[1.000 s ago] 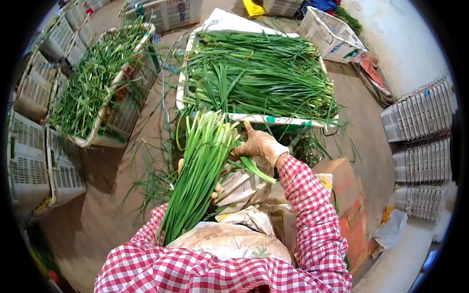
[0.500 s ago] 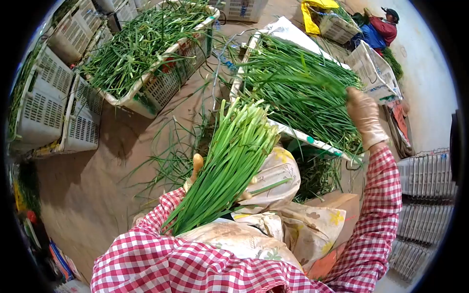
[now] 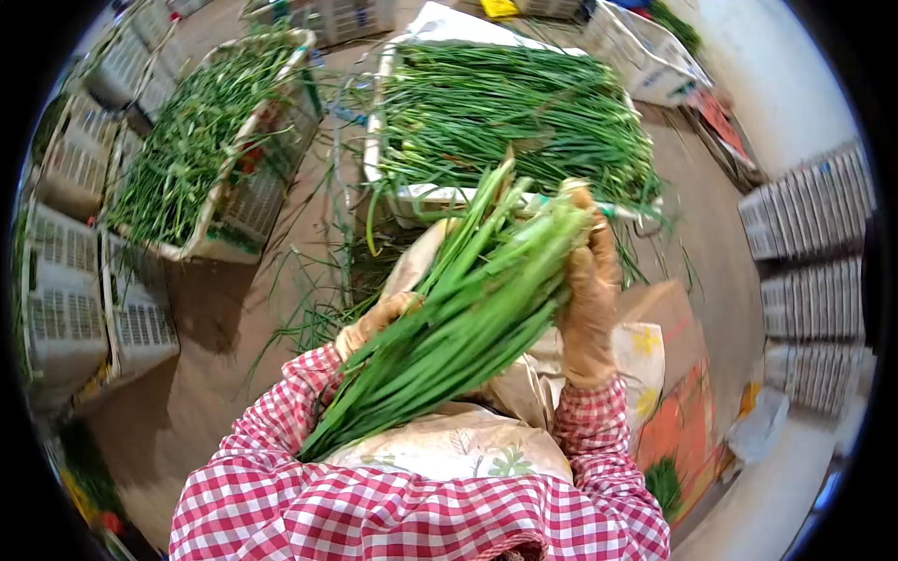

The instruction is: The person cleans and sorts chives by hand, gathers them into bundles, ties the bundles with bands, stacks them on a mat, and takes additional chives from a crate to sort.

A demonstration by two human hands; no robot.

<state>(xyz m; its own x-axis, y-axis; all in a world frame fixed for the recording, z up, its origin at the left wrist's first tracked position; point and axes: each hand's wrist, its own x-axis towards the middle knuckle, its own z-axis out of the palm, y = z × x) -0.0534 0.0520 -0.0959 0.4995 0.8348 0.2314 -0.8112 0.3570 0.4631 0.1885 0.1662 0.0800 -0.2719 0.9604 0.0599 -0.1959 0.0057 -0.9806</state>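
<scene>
A thick bunch of green chives point(image 3: 458, 309) lies slanted across my lap, its pale stem ends up and right and its leaves down toward my left sleeve. My left hand point(image 3: 379, 323), in a tan glove, is closed round the bunch's left side; part of its fingers is hidden beneath the leaves. At the upper right, my right hand point(image 3: 591, 290), gloved too, wraps its fingers round the pale stem ends. Just beyond the bunch stands a white crate point(image 3: 372, 150) heaped with more chives point(image 3: 514, 117), laid mostly sideways.
A second white crate point(image 3: 210, 210) at the left holds tangled chive leaves. More crates point(image 3: 70, 280) stand along the left edge. Stacked grey crates point(image 3: 812, 299) line the right wall. Loose leaves point(image 3: 309, 299) litter the floor, and a cardboard piece point(image 3: 666, 327) lies right of my lap.
My right hand has come from above the chive crate, where it held some stalks, back to the bunch's stem ends. The view has turned, shifting the crates left and up.
</scene>
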